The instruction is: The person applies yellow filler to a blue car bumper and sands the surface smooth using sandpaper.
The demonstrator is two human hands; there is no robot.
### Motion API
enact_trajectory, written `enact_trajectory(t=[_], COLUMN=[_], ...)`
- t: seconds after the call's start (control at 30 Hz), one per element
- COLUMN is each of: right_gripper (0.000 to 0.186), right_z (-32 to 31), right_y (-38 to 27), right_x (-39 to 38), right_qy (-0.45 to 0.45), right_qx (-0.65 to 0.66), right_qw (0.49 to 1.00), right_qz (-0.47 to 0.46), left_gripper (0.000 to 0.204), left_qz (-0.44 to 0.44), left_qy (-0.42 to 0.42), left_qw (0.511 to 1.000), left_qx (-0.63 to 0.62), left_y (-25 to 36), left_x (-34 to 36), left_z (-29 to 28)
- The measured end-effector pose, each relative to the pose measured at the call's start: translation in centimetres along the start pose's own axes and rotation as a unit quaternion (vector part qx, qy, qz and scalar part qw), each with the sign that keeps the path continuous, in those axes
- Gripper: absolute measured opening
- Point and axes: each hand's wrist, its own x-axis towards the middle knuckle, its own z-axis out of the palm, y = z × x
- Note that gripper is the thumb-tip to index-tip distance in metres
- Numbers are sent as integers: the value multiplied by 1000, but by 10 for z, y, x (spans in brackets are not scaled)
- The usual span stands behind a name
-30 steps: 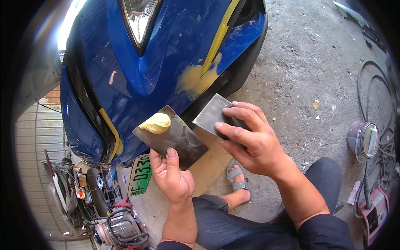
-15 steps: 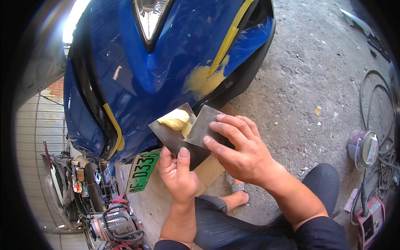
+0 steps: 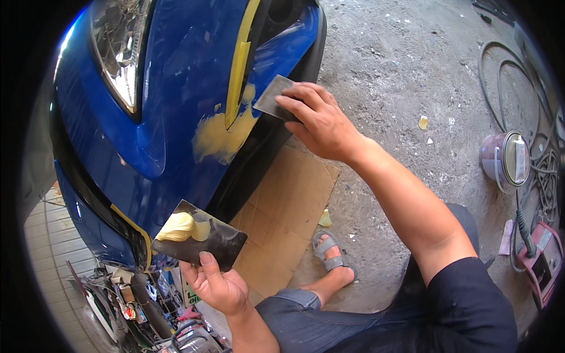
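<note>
My left hand [image 3: 215, 285] holds a dark flat metal plate [image 3: 203, 242] by its lower edge, with a lump of pale yellow filler putty [image 3: 175, 227] on its upper left part. My right hand [image 3: 321, 120] grips a small grey spreader blade [image 3: 272, 99] and presses it against the blue scooter body panel [image 3: 176, 88], beside a yellow stripe [image 3: 237, 76]. A patch of yellow putty [image 3: 218, 138] is smeared on the panel just below and left of the blade.
A sheet of cardboard [image 3: 282, 217] lies on the concrete floor under the scooter. My sandalled foot [image 3: 329, 256] rests beside it. A round tin [image 3: 505, 160], coiled cables [image 3: 529, 100] and a red machine [image 3: 541, 265] sit at the right. Tools and clutter [image 3: 135, 300] lie at lower left.
My right hand lifted the spreader off the plate and carried it up to the blue panel. My left hand lowered the plate with the remaining putty.
</note>
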Motion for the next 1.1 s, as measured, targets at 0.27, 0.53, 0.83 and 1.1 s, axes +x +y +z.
enact_trajectory(t=[0.27,0.53,0.83,1.1], right_gripper=[43,51,53,43], right_z=[21,28,20,28], right_y=[28,37,40,42], right_x=[23,31,24,33], right_qy=[-34,-43,-46,-49], right_qx=[-36,-33,-31,-18], right_qw=[997,992,992,992], right_qz=[-63,-112,-109,-113], left_gripper=[37,39,37,38], left_qz=[-32,-40,-49,-48], left_qy=[23,18,12,4], left_qw=[999,999,999,999], left_qx=[-10,4,-15,-19], left_y=[-5,-12,-13,-15], left_x=[-3,-3,0,-2], left_z=[-6,-15,-14,-16])
